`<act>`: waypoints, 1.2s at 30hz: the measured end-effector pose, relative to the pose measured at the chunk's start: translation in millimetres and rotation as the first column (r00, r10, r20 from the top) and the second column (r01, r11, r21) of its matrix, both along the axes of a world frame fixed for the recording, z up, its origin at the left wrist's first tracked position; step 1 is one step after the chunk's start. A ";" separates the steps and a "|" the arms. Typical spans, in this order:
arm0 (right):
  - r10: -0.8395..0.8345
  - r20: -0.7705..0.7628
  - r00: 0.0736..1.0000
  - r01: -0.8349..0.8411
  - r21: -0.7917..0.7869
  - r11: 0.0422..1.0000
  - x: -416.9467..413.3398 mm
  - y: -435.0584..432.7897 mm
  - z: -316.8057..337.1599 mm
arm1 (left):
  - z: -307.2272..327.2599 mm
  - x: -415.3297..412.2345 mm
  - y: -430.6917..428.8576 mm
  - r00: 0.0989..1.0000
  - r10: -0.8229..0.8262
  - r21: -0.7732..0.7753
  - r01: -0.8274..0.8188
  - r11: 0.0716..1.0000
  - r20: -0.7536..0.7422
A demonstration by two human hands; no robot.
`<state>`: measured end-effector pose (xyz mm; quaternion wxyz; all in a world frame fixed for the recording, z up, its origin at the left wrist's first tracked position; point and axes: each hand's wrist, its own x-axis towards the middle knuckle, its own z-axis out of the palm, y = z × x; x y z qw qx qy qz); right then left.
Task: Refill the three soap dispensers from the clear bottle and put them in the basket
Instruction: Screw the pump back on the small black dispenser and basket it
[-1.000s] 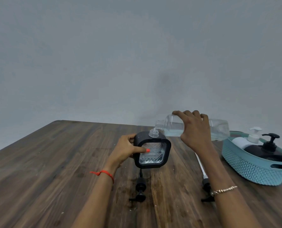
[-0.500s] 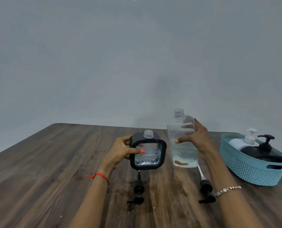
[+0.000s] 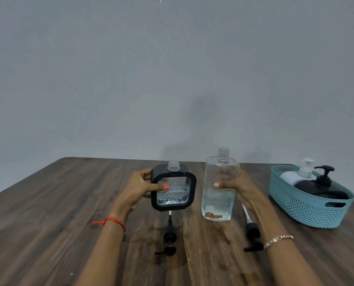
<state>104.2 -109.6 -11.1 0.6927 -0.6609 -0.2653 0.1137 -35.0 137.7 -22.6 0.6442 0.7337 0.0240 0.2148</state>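
A square black-framed dispenser [image 3: 173, 189] with a clear patterned body stands uncapped on the wooden table [image 3: 48, 213]. My left hand [image 3: 140, 187] grips its left side, thumb across the front. To its right the clear bottle [image 3: 219, 186] stands upright and uncapped, part full of liquid, and my right hand [image 3: 237, 187] holds it round the right side. Two black pump heads lie on the table: one [image 3: 169, 237] in front of the dispenser, another [image 3: 252, 234] by my right wrist. A teal basket [image 3: 308, 211] at the right holds a white dispenser [image 3: 295, 174] and a black dispenser [image 3: 320, 186].
A grey wall rises behind the table's far edge. Bare wood stretches across the left half of the table and along the near edge between my forearms.
My right hand has swung the clear bottle from lying tilted over the dispenser's neck to standing upright on the table. My left hand has kept its hold on the dispenser.
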 end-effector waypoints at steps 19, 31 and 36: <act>0.612 0.625 0.484 0.132 -0.744 0.655 -88.3 49.3 -20.4 | 0.8 -12.7 25.9 0.989 0.146 -0.079 -0.144 0.986 0.033; 0.592 0.630 0.502 -0.012 -0.680 0.734 -93.1 56.7 -20.4 | 2.2 -10.0 27.4 0.989 0.137 -0.103 -0.132 0.986 0.048; 0.357 0.534 0.766 -0.143 -0.401 0.905 -93.3 31.9 55.2 | 5.8 -13.4 23.8 0.995 0.075 -0.088 -0.070 0.994 0.059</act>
